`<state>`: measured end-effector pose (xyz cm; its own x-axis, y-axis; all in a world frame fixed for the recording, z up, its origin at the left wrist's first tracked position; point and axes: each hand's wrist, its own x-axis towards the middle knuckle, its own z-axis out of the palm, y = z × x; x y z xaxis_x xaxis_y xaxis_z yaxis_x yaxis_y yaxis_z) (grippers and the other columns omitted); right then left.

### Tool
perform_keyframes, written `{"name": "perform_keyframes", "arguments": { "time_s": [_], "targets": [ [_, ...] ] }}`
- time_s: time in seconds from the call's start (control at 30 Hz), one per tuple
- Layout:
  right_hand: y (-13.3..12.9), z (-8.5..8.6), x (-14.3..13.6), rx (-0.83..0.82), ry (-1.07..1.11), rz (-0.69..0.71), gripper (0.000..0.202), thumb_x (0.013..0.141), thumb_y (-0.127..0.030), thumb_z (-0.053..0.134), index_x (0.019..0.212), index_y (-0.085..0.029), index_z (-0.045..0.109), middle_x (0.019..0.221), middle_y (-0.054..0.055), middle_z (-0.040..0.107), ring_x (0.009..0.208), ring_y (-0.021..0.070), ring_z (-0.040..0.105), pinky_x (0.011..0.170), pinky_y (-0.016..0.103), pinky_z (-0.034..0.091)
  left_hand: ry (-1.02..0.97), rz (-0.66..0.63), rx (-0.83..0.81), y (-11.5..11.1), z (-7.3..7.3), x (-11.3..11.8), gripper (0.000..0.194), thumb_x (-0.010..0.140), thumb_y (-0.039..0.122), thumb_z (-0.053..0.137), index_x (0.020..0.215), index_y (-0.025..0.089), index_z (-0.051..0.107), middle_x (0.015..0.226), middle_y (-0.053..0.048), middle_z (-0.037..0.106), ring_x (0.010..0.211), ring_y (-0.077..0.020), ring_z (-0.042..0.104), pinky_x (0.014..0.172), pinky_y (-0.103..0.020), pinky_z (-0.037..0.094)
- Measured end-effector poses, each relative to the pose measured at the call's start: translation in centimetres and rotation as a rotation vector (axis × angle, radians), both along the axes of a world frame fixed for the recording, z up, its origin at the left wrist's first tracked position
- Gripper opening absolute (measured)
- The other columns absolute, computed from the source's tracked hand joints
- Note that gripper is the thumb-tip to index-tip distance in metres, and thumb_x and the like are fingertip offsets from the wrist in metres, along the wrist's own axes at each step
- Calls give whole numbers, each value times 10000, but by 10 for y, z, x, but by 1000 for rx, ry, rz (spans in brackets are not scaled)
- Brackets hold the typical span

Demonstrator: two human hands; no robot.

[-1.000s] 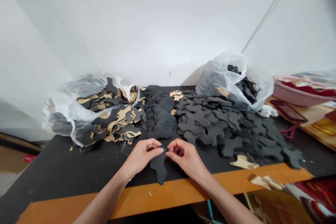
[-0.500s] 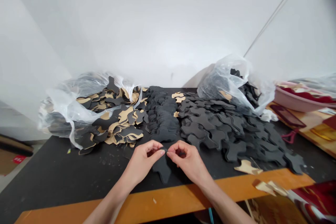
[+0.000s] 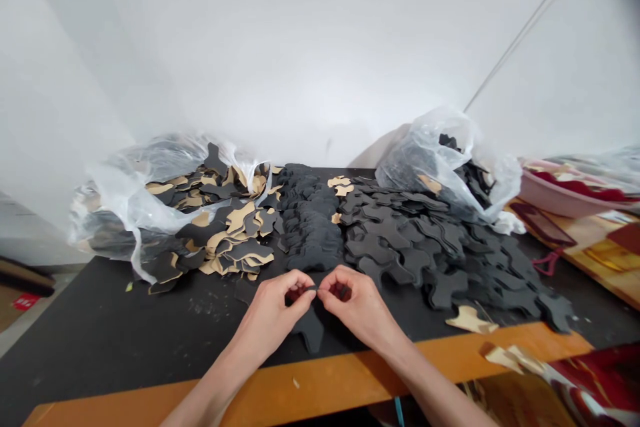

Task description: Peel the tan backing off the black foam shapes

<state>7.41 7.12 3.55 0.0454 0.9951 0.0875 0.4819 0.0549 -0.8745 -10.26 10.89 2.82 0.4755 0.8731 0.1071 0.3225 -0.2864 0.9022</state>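
Both hands meet near the table's front edge, fingertips almost touching. My left hand (image 3: pixel 277 310) is pinched on the upper edge of a black foam-like piece (image 3: pixel 311 332) with rounded lobes, which hangs or lies below the fingers. My right hand (image 3: pixel 356 307) pinches the same upper edge from the other side; the fingers hide most of that part. Just behind the hands runs a row of overlapping black pieces (image 3: pixel 313 253). Left of it lies a heap of black pieces with tan backing (image 3: pixel 235 250), and to the right spread stacked black pieces (image 3: pixel 380 240).
Clear plastic bags stand at the back left (image 3: pixel 150 213) and back right (image 3: pixel 425 160), holding more pieces. A loose tan backing (image 3: pixel 471 320) lies near the orange front edge (image 3: pixel 320 387). At far right are a pink basin (image 3: pixel 560 195) and a dark red phone-like object (image 3: pixel 543 223).
My hands stay at nearly the same spot, still pinching the black piece's upper edge. My right fingers are bent slightly differently, and the piece's lower end sits a little lower. The view has shifted slightly.
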Motion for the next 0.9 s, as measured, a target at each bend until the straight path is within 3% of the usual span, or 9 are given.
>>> {"name": "perform_keyframes", "arguments": {
  "time_s": [0.3,0.47,0.73,0.83,0.9],
  "targets": [
    [-1,11,-5,87,-125,43,139,756,-111,561,662,-206,596,694,-24,565,590,116,520,554,234,378,28,40,77,-4,2,3,79,839,180,560,800,210,622,708,35,612,662,-134,560,637,-217,423],
    [-1,13,-10,143,-81,7,144,737,-100,552,638,-202,575,692,-17,543,595,121,510,544,237,371,38,100,151,-9,4,4,86,818,155,563,781,216,610,732,24,628,679,-146,568,662,-239,426],
    [-4,12,-30,145,297,-99,124,695,-119,567,597,-193,545,668,-20,524,619,128,470,559,245,356,-83,182,580,-15,3,6,165,835,70,544,837,222,609,821,-21,693,743,-160,632,721,-259,482],
    [-3,8,-32,111,440,-131,114,713,-158,586,609,-189,551,653,-26,518,600,121,457,553,242,365,-113,185,650,-18,2,4,187,823,56,555,838,231,620,823,-24,706,747,-168,638,755,-280,495],
    [-1,5,-28,108,482,-176,101,749,-197,590,656,-192,552,632,-35,500,562,112,441,530,237,370,-122,191,613,-19,2,4,169,827,75,567,832,233,624,829,-20,710,763,-171,648,772,-287,497]
  ]
}}
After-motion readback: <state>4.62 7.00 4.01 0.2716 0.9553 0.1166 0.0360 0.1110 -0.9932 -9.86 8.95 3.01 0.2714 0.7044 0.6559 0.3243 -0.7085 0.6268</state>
